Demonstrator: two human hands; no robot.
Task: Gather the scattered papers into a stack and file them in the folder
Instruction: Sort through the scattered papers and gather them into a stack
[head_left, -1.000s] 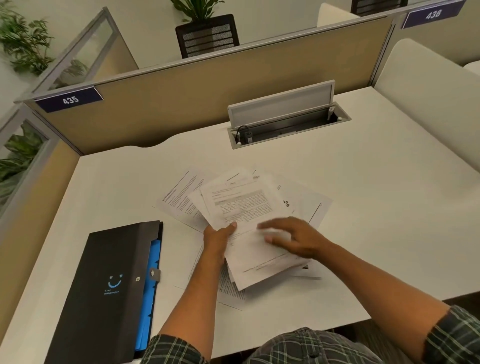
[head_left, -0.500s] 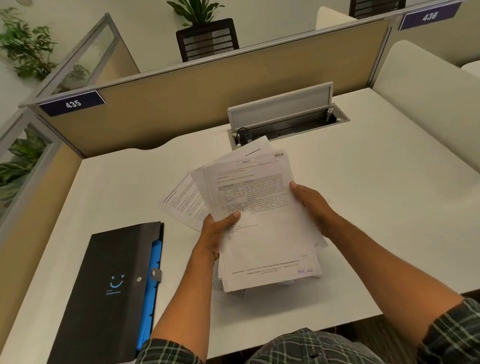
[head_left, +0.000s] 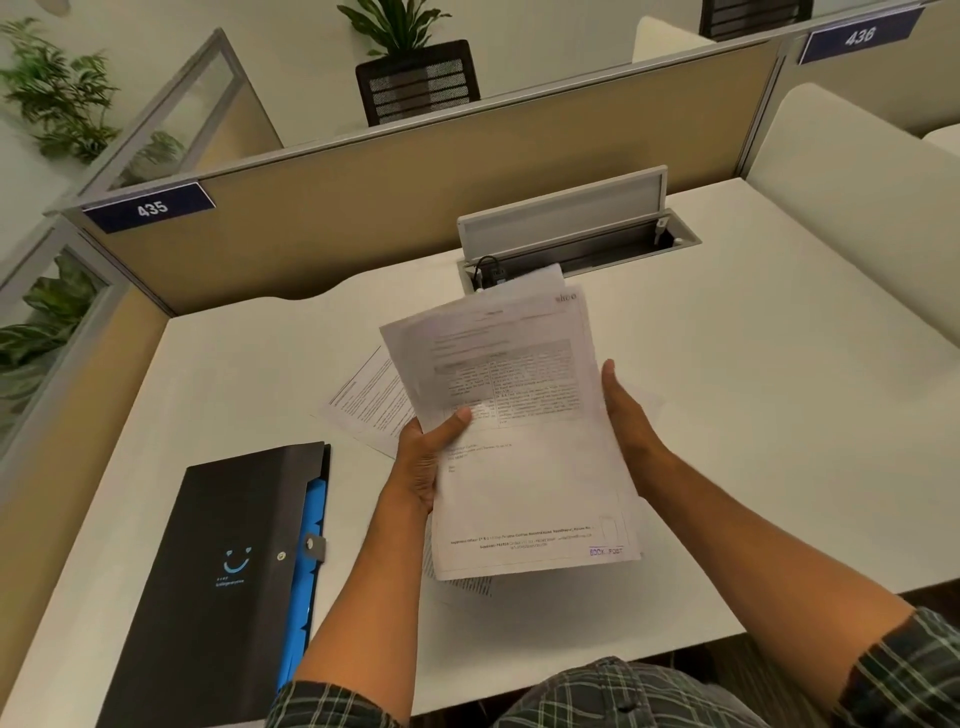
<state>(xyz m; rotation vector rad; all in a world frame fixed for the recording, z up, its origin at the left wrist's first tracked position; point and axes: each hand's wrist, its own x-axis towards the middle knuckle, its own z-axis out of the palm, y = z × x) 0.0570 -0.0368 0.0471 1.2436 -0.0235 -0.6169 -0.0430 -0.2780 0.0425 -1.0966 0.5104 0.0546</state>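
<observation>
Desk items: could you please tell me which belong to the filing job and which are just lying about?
Job: held papers, loose sheet on the desk, black folder, left hand, right hand.
Lying about: cable box, potted plant.

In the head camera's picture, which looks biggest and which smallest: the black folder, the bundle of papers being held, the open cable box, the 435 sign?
1. Black folder
2. Bundle of papers, though held nearer the camera, so unsure
3. Cable box
4. 435 sign
</observation>
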